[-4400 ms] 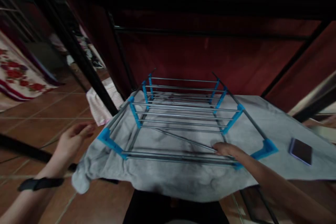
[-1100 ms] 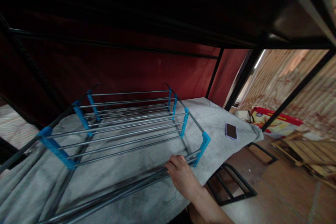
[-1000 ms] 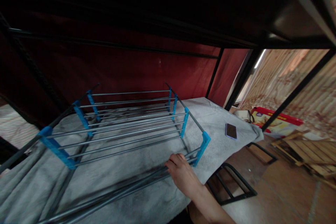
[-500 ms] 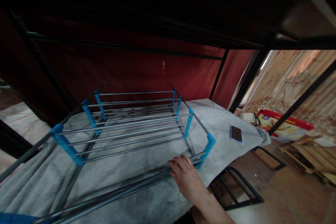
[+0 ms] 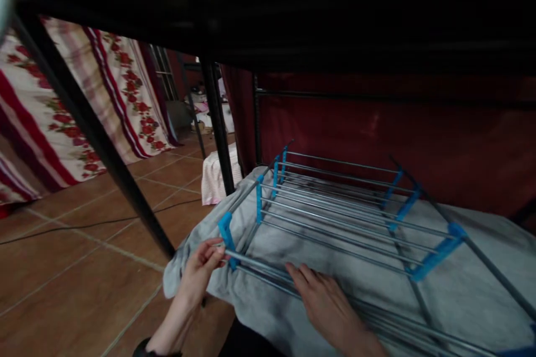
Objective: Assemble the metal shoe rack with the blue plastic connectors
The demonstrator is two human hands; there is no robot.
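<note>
A rack (image 5: 335,201) of metal rods with blue plastic brackets lies on a grey blanket. My left hand (image 5: 203,268) is closed at its near left corner, pinching the end of a metal rod (image 5: 255,264) beside a blue bracket (image 5: 226,232). Farther right along the near side, my right hand (image 5: 324,304) lies over the bundled rods with its fingers stretched out. Its thumb and the rods directly beneath the palm are hidden. More near rods (image 5: 402,323) run on to the lower right, past my right wrist.
A low dark bunk (image 5: 335,22) hangs overhead, with black posts (image 5: 218,128) at the left. The grey blanket (image 5: 201,234) drapes over the bed's edge. A cable (image 5: 92,224) crosses the tiled floor. A red curtain (image 5: 326,122) hangs behind the rack.
The view has swung left, toward the rack's other end. My left hand has come into view and grips a rod end there. My right hand now rests farther along the near rods.
</note>
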